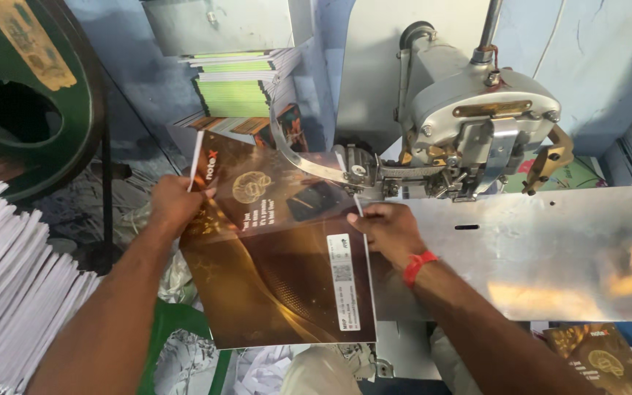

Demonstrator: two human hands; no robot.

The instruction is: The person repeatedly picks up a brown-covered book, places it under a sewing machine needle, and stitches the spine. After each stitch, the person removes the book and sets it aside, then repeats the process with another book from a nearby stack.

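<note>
A glossy brown notebook (272, 271) with gold swirls lies spread across the left end of a metal machine table (550, 256). My left hand (173, 205) grips its far left edge near the white spine. My right hand (385, 230), with a red band on the wrist, holds the notebook's right edge beside the stitching head (469, 132) of the grey machine. A curved metal guide (294, 157) reaches over the cover's top.
Stacks of white paper sets (9, 285) fan out at the left. Piles of green and brown notebooks (239, 88) stand at the back. A dark green machine (23, 88) is at upper left. Another brown notebook (605, 358) lies at lower right. Paper scraps litter the floor.
</note>
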